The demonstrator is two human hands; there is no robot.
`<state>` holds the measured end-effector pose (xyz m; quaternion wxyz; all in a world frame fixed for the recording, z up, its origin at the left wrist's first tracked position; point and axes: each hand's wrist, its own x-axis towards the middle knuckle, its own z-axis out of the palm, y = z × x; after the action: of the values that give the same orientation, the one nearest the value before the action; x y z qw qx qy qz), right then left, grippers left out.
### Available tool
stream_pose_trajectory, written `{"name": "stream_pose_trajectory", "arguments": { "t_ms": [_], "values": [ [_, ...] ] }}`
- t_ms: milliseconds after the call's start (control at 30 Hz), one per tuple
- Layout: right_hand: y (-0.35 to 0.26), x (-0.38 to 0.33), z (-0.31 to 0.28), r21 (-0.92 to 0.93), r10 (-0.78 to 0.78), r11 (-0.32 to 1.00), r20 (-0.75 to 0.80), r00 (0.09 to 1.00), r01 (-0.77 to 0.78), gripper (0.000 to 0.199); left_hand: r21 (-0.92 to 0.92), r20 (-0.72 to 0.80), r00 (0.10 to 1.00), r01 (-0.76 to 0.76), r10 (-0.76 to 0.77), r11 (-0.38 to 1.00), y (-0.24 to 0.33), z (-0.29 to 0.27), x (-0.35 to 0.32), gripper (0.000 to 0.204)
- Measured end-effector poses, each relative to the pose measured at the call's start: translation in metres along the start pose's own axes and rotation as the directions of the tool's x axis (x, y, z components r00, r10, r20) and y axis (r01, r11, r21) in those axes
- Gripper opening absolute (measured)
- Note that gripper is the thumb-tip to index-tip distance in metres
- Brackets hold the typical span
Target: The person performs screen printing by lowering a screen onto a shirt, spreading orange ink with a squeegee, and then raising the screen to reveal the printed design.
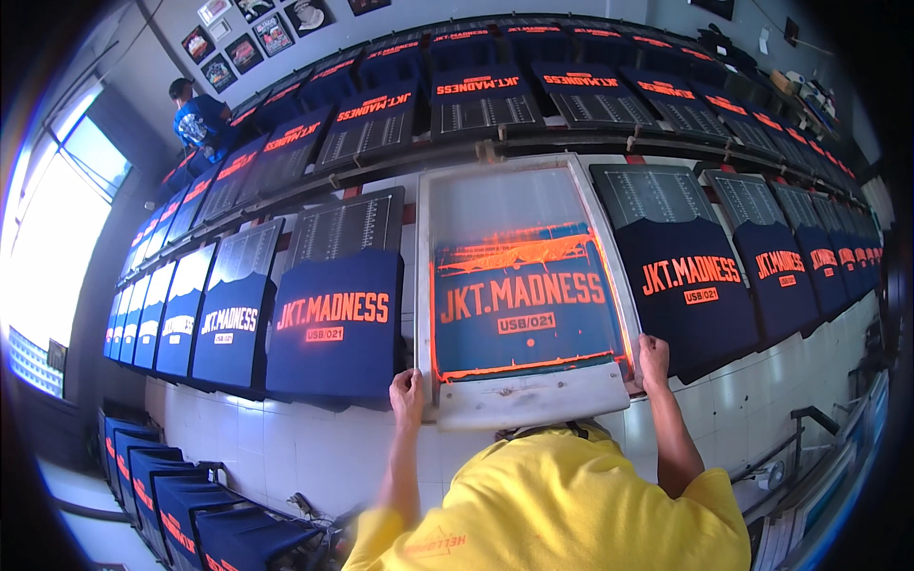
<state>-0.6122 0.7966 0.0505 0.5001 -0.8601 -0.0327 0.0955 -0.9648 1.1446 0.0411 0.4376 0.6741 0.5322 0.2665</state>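
Both my hands are at the sides of a pale-framed printing screen [583, 205], near its front corners. My left hand [407, 395] is closed at the left edge, and my right hand [654, 360] is closed around the right edge. Orange ink is smeared across the mesh and along its borders, with orange lettering showing in the middle. Across the front end of the screen lies a wide pale board [533, 402] that looks like a squeegee; neither hand touches it. What lies directly under the screen is mostly hidden.
Navy shirts on dark boards flank the screen: one left [333, 328], one right [687, 285], both with orange prints. More rows stand behind a rail [381, 164]. Stacked dark printed panels [181, 504] stand lower left. Another person [198, 119] is far left; metal racks [843, 476] stand right.
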Motion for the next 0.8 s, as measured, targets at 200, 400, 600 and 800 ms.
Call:
{"name": "stream_pose_trajectory", "arguments": {
  "t_ms": [200, 400, 600, 800],
  "values": [
    [0.002, 0.006, 0.008, -0.024, -0.019, 1.000, -0.005, 1.000, 0.019, 0.037, 0.017, 0.022, 1.000, -0.007, 0.007, 1.000, -0.007, 0.000, 0.017, 0.038],
    [0.011, 0.009, 0.018, -0.046, -0.071, 0.997, -0.053, 0.996, 0.069, 0.036, -0.027, 0.084, 0.996, 0.033, -0.030, 0.999, 0.009, -0.006, 0.022, 0.036],
    [0.006, 0.003, 0.024, -0.054, -0.096, 0.994, -0.089, 0.991, 0.091, 0.034, 0.006, 0.164, 0.986, -0.015, 0.014, 1.000, 0.013, -0.020, 0.020, 0.034],
    [0.005, 0.004, 0.024, -0.187, -0.132, 0.976, -0.097, 0.986, 0.112, 0.032, 0.115, 0.208, 0.978, -0.048, 0.023, 0.992, 0.023, -0.023, 0.031, 0.027]
  ]
}}
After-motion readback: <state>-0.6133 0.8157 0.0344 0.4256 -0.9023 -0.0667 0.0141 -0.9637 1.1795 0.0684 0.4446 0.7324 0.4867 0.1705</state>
